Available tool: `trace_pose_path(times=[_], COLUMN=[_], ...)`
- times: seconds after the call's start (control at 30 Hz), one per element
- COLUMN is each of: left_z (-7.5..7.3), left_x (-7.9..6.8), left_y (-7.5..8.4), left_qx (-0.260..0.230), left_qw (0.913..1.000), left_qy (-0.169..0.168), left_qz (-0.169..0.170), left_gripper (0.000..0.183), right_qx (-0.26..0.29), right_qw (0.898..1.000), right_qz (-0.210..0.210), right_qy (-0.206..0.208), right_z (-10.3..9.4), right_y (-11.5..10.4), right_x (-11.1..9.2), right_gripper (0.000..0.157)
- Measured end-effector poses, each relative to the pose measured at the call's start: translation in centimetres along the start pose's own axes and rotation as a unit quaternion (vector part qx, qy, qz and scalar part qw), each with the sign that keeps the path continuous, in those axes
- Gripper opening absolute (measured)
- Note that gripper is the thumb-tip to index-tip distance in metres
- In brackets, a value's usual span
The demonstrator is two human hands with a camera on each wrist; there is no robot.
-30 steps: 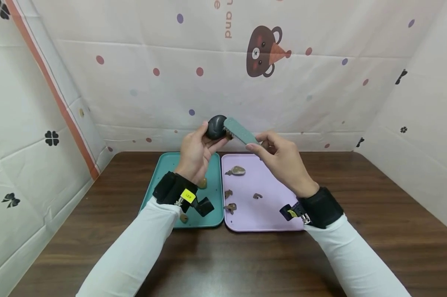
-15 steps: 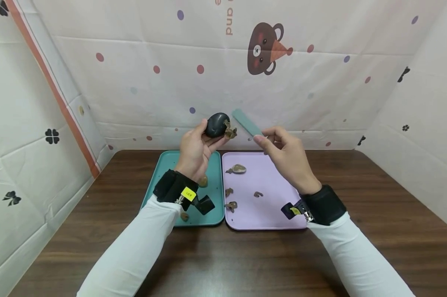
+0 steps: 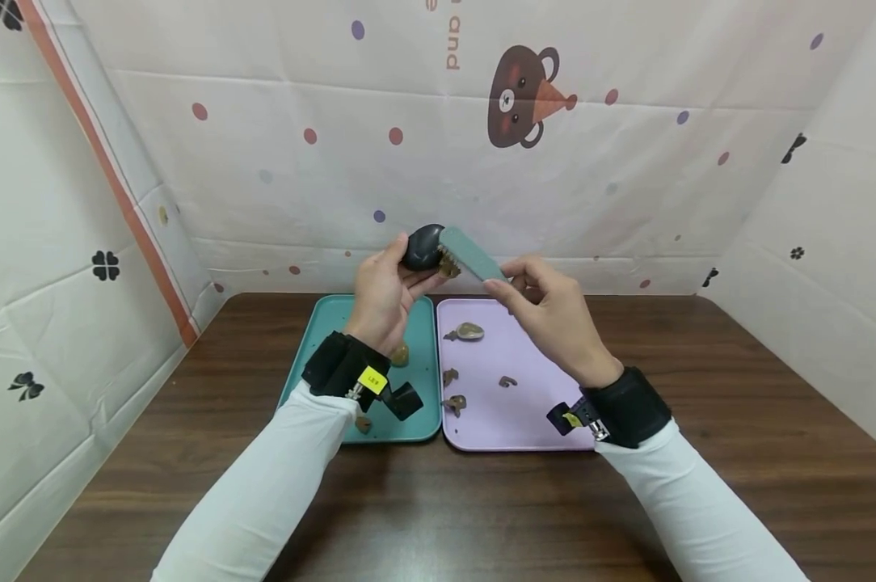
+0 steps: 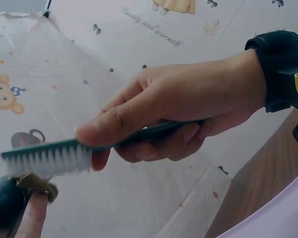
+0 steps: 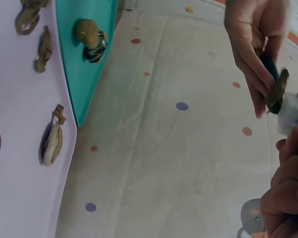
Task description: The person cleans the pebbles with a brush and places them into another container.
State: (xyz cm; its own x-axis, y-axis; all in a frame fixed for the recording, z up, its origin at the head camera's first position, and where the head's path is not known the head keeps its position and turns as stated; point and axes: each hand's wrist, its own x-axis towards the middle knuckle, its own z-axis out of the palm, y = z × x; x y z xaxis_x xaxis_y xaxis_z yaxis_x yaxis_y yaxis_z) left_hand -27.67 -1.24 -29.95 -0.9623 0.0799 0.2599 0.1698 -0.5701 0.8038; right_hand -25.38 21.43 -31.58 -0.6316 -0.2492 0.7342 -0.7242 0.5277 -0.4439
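A smooth black stone (image 3: 423, 248) is gripped in my left hand (image 3: 381, 299), raised over the green tray. On its right end clings a clump of brown, mud-like stuff (image 4: 37, 184), with a left fingertip right under it in the left wrist view. My right hand (image 3: 554, 315) pinches a green brush (image 3: 470, 254) by its handle, thumb on top. White bristles (image 4: 49, 159) point down at the brown clump, and the brush head overlaps the stone's right end in the head view. The right wrist view shows blurred bristles close beside the clump.
The green tray (image 3: 425, 404) holds a yellowish stone (image 3: 400, 354) and a brown lump (image 3: 363, 424), partly behind the left wrist. Beside it, a lilac tray (image 3: 525, 428) bears a pale stone (image 3: 470, 331) and several brown scraps (image 3: 454, 405). A patterned cloth (image 3: 263, 202) hangs behind the table.
The brush moved off the stone to the upper right half a second ago, showing the brown clump, and is now back against the stone's right end. The left hand has stayed nearly still.
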Motion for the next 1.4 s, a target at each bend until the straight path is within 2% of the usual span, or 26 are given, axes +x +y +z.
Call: trace_pose_path(times=[0.1,0.2,0.37,0.47,0.6,0.7,0.83,0.93,1.03,1.2,1.33,1.4], left_z=[-0.1,-0.1,-0.1,-0.2,-0.2,-0.1,-0.1,0.0,0.0,0.1,0.2,0.3], left_x=[0.0,0.0,-0.1,-0.1,-0.3,-0.4,-0.5,-0.6,-0.6,-0.5,-0.6,-0.7], left_y=[0.0,-0.1,-0.3,-0.4,-0.6,-0.8,-0.7,-0.7,-0.8,-0.8,-0.7,-0.6], left_qx=[-0.006,-0.004,0.007,0.006,0.04,0.058,0.061,0.064,0.062,0.066,0.068,0.056], left_qw=[0.9999,0.9999,0.9997,0.9995,0.9989,0.998,0.9978,0.9977,0.9979,0.9977,0.9976,0.9984], left_qy=[0.01,0.011,0.025,0.032,0.02,0.018,0.019,0.015,0.019,0.009,-0.001,0.0], left_qz=[-0.003,0.001,-0.002,0.001,0.012,0.016,0.018,0.015,0.01,0.014,0.015,0.012], left_gripper=[0.049,0.05,0.049,0.049,0.049,0.049,0.049,0.049,0.049,0.05,0.051,0.051], right_qx=[-0.006,-0.006,-0.02,-0.025,-0.024,-0.03,-0.03,-0.023,-0.024,-0.023,-0.032,-0.038], right_qw=[1.0,0.999,0.999,0.999,0.999,0.998,0.997,0.998,0.998,0.998,0.997,0.995], right_qz=[-0.018,-0.014,-0.029,-0.03,-0.028,-0.05,-0.047,-0.037,-0.05,-0.045,-0.073,-0.091], right_qy=[0.008,0.031,0.005,0.022,0.035,0.025,0.046,0.034,0.017,0.046,0.024,0.027], right_z=[0.1,0.1,0.2,0.1,0.2,0.2,0.2,0.4,0.6,0.7,1.0,1.1], right_y=[0.0,0.0,-0.2,-0.2,-0.3,-0.3,-0.4,-0.4,-0.3,-0.2,-0.1,-0.2], right_x=[0.0,0.0,0.0,0.0,0.0,0.1,0.0,-0.1,-0.1,-0.3,-0.3,-0.3], right_gripper=[0.019,0.02,0.023,0.023,0.024,0.025,0.026,0.026,0.026,0.025,0.029,0.03])
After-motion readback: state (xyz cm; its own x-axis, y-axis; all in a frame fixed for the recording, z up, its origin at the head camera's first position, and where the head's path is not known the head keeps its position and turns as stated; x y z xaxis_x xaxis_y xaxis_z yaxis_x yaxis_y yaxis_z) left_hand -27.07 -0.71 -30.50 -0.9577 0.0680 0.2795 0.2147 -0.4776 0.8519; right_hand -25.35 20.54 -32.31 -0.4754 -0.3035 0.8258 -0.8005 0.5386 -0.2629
